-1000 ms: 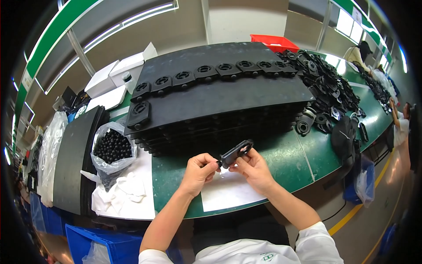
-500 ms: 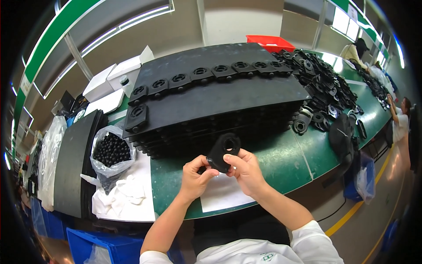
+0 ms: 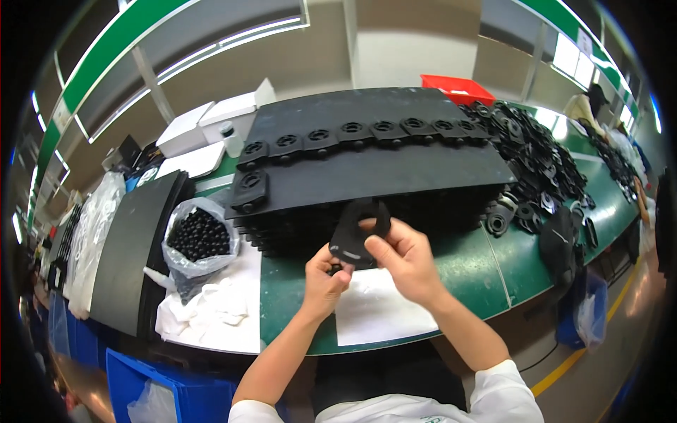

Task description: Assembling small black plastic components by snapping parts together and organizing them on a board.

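In front of the stacked boards, my right hand (image 3: pixel 412 264) grips a flat black plastic part (image 3: pixel 349 236) with a large round hole, thumb on its face and fingers around the ring end. My left hand (image 3: pixel 324 285) is closed at the narrow lower end of this part, pinching a small black ball (image 3: pixel 334 269) partly hidden by the fingers. Similar black parts (image 3: pixel 351 132) stand in a row on the top black board (image 3: pixel 381 169), each with a ball-like knob at its near end. One more such part (image 3: pixel 250 190) sits at the board's left front corner.
A clear bag of black balls (image 3: pixel 199 236) stands left, beside white cloths (image 3: pixel 211 310). A heap of black parts (image 3: pixel 539 155) covers the green table (image 3: pixel 458 282) at right, near a red bin (image 3: pixel 458 89). White paper (image 3: pixel 381 310) lies below my hands; a blue bin (image 3: pixel 169 388) is lower left.
The black part has turned and tilted in my right hand, whose fingers now reach around the ring. My left hand stays at the lower end. The whole view has shifted slightly.
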Demonstrator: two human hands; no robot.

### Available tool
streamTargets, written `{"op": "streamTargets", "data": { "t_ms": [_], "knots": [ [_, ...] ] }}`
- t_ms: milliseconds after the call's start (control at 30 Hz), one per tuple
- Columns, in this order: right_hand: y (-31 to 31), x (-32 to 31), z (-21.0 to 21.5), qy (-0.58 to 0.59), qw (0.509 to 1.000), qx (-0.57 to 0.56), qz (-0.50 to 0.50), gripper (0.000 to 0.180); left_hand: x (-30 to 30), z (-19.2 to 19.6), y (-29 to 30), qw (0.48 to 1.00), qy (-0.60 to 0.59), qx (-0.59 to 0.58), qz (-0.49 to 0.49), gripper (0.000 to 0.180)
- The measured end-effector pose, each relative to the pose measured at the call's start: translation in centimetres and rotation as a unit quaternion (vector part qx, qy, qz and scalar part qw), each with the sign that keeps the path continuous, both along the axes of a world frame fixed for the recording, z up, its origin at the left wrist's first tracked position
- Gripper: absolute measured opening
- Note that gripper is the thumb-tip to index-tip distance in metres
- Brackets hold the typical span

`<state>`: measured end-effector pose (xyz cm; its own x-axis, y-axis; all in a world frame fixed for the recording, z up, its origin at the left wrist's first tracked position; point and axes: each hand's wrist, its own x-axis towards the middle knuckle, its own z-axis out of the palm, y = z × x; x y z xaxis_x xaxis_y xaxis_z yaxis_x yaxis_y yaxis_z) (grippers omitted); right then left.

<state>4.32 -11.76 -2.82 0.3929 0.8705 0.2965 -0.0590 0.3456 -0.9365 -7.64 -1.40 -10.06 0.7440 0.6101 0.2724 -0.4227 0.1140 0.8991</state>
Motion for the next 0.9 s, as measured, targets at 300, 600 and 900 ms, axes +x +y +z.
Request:
{"op": "streamTargets", "data": {
  "t_ms": [300, 600, 900],
  "knots": [
    [9.4, 1.5, 7.3, -0.249, 0.965, -0.07, -0.034, 0.04, -0.1, 0.2, 1.3, 0.958, 0.073, -0.268, -0.075, 0.052],
    [13.4, 1.7, 7.0, -0.225, 0.961, -0.161, -0.025, 0.039, -0.4, 0.1, 1.6, 0.935, 0.047, -0.339, -0.096, 0.037],
    [6.3, 2.2, 5.3, -0.318, 0.922, 0.129, -0.177, 0.013, 0.2, -0.1, 1.2, 0.947, 0.045, -0.303, -0.1, 0.023]
  ]
}}
